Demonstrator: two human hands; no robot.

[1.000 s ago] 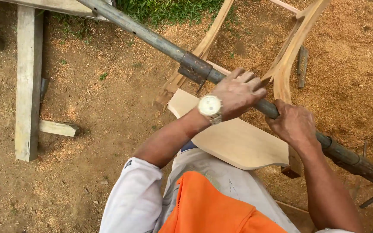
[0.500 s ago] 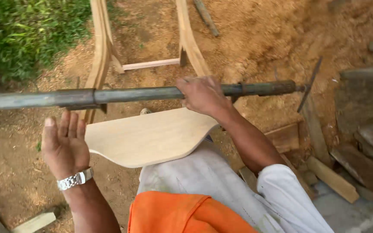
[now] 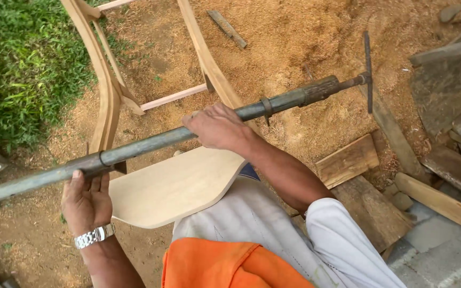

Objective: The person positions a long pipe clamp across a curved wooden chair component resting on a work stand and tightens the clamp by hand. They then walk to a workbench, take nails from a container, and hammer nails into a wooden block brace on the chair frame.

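Fingers (image 3: 89,184) of left hand (image 3: 86,205) now touching pipe clamp (image 3: 188,136), right hand (image 3: 217,128) unmoved

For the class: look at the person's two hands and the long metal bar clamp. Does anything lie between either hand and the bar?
Nothing visible does. The right hand is wrapped over the metal bar clamp near its middle, and the left hand presses up against the bar from below by the sliding jaw. The curved wooden panel sits under the bar, between the hands.

Soft, even daylight, bright overall with no harsh glare. The long metal bar clamp (image 3: 188,136) catches a dull sheen and drops only a faint shadow on the sawdust-covered ground (image 3: 305,42). Grass (image 3: 22,69) at nine to eleven o'clock looks slightly smeared; edges bow mildly from a wide lens
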